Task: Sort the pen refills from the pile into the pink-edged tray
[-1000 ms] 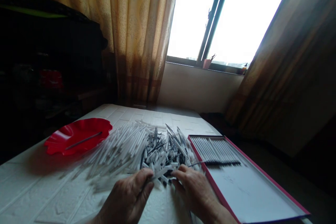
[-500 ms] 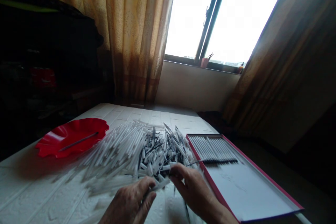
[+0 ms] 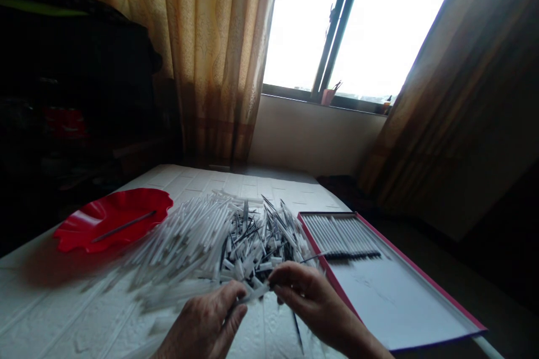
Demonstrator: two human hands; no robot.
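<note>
My left hand [image 3: 208, 322] and my right hand [image 3: 309, 303] meet low in the view, both pinched on one white pen barrel [image 3: 254, 294] held between them. A thin dark refill [image 3: 297, 331] hangs below my right hand. Just beyond the hands lies a big heap of white pen barrels [image 3: 202, 238] mixed with dark refills [image 3: 255, 235] on the white table [image 3: 63, 314].
A red wavy-edged plate [image 3: 112, 219] with one dark refill on it sits at the left. A flat red-rimmed tray [image 3: 421, 286] at the right holds a row of finished pens [image 3: 343, 235]. Curtains and a bright window stand behind.
Both hands have lifted slightly off the heap with the white barrel. My right hand has risen and drawn closer, and a dark refill now shows beneath it.
</note>
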